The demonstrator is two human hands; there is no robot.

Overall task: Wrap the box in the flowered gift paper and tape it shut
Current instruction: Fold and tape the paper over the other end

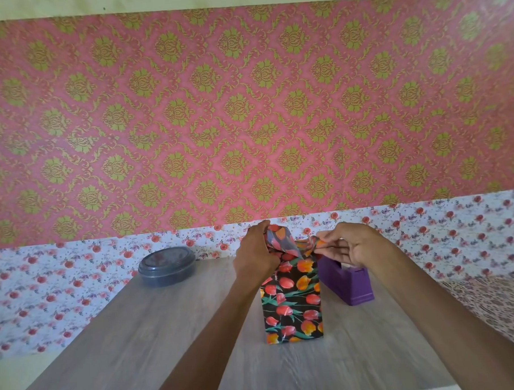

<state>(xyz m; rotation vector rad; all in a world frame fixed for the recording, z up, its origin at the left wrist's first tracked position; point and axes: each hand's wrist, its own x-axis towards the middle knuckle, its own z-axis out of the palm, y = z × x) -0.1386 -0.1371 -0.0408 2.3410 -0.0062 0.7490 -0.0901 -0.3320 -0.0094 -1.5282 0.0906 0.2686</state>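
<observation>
bench (138,347): wrapped box (293,305) upright | your left hand (257,253) grip pinches top paper flap (278,238) | right hand (352,243) grip pinches opposite flap (312,244) | lidded tub (167,266) far left, contents unclear | tape dispenser (346,285) beside box

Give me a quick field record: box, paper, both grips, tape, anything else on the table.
box: upright on table, sides wrapped
flowered paper: top flaps up, not closed
left grip: holds left flap
right grip: pinches right flap
tape dispenser: purple, right of box, untouched
container: round, lidded, far left
</observation>
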